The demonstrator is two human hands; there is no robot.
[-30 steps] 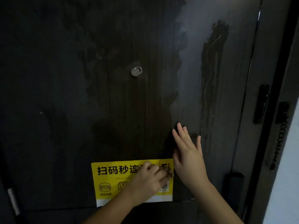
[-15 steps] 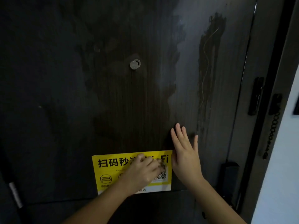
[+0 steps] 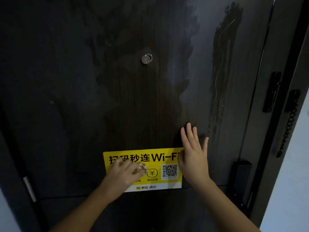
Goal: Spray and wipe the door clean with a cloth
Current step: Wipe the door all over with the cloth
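The dark wooden door (image 3: 150, 106) fills the view, with a darker wet patch in its middle and a dull grey film to the right. A yellow Wi-Fi sticker (image 3: 160, 156) is stuck low on it. My left hand (image 3: 125, 173) lies on the sticker's left half with its fingers curled round a small dark cloth (image 3: 142, 167), which is mostly hidden. My right hand (image 3: 194, 156) presses flat on the door at the sticker's right edge, fingers straight and spread.
A silver peephole (image 3: 146, 58) sits above the sticker. A black lock body (image 3: 240, 181) and a door chain (image 3: 287, 128) are at the right edge by the frame. A white wall (image 3: 287, 190) stands at the far right.
My left hand has slid left across the sticker with the cloth, uncovering the Wi-Fi text and the QR code. My right hand has stayed flat on the door.
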